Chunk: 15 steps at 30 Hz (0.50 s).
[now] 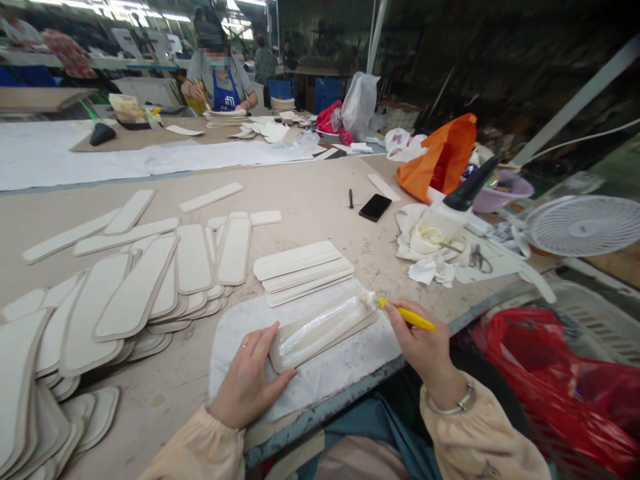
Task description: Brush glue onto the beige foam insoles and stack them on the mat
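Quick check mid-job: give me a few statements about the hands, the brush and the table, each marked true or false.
1. The right hand holds a yellow-handled brush. True.
2. The left hand rests on a black phone. False: it presses down the near end of the glossy strip; the phone lies apart, farther up the table.
3. The brush tip is at the strip's right end. True.
4. The strip lies on bare table. False: it lies on a white pad.
5. A stack of strips lies just beyond the pad. True.

Left hand (250, 380) pressing glossy strip (320, 328) on white mat (350, 367), right hand (425, 347) holding yellow brush (406, 317) at its end
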Each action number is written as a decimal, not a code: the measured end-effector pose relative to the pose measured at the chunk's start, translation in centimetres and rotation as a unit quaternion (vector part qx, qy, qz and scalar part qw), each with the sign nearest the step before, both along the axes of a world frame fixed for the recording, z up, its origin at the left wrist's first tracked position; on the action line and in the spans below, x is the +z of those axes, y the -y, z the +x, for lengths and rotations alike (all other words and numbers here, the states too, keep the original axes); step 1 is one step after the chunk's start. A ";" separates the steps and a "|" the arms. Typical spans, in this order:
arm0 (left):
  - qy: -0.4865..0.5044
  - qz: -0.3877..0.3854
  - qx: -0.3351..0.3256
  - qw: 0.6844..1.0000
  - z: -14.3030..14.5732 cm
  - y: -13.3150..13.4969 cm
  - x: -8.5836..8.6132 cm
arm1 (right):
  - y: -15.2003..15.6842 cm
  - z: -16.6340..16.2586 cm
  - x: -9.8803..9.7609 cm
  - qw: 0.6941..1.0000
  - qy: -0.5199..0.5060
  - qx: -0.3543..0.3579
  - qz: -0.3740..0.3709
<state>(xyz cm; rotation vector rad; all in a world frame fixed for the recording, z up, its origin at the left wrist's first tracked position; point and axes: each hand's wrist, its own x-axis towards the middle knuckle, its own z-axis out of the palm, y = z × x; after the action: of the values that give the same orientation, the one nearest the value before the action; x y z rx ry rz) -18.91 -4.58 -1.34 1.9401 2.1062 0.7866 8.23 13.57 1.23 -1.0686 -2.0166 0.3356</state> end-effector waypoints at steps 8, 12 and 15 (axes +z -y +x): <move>-0.010 0.000 0.008 1.000 0.0 0.2 -0.3 | 4.8 -3.0 0.9 0.973 0.145 0.179 0.024; 0.006 -0.005 0.011 1.000 0.0 0.2 -0.4 | 7.1 -4.6 1.8 0.953 0.082 0.291 -0.020; 0.018 -0.014 0.013 1.000 0.1 0.2 -0.3 | 6.4 -4.5 1.6 0.966 -0.018 0.257 -0.038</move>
<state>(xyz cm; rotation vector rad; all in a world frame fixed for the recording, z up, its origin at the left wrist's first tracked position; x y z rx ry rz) -18.80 -4.81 -1.60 1.8747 2.1131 0.7859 3.76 7.14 2.84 -0.5597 -2.2415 0.6991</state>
